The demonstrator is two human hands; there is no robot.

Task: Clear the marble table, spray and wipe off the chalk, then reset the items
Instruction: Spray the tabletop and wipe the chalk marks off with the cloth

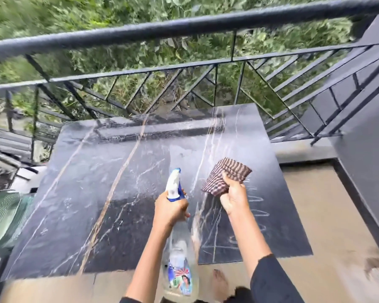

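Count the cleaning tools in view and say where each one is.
2. The spray bottle is in the left hand, over the near edge of the marble table; the striped cloth is in the right hand, beside it.

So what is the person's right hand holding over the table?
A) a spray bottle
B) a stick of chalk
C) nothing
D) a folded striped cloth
D: the right hand grips a folded striped cloth; the spray bottle is in the left hand.

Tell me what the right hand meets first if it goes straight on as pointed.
Likely the marble table, touched by the cloth the right hand grips; height above it is unclear.
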